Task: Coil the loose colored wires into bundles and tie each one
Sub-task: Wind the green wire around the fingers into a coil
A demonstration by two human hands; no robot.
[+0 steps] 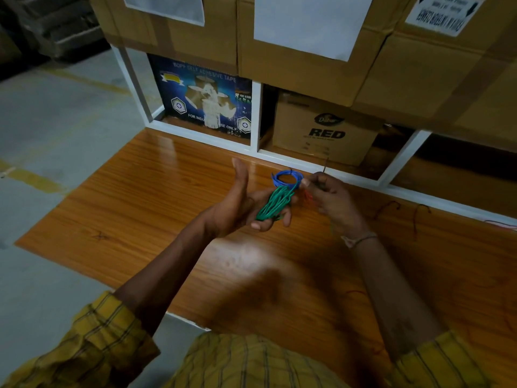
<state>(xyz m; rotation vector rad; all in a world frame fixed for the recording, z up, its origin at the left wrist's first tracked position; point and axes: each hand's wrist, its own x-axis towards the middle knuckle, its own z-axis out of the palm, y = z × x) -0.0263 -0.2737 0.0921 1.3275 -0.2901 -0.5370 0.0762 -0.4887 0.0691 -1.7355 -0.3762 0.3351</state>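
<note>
Head view: green wire bundle (275, 204) in left hand (246, 208)

Green wire bundle (275, 203) held above tabletop; blue coil (286, 178) lies behind.

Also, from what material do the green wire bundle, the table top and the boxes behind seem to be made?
Green wire bundle: thin strands with a smooth, probably plastic coat, bending easily. Table top: glossy wood-grain surface, likely laminate, since it reflects light. Boxes: matte brown corrugated cardboard, taped at the seams.
</note>
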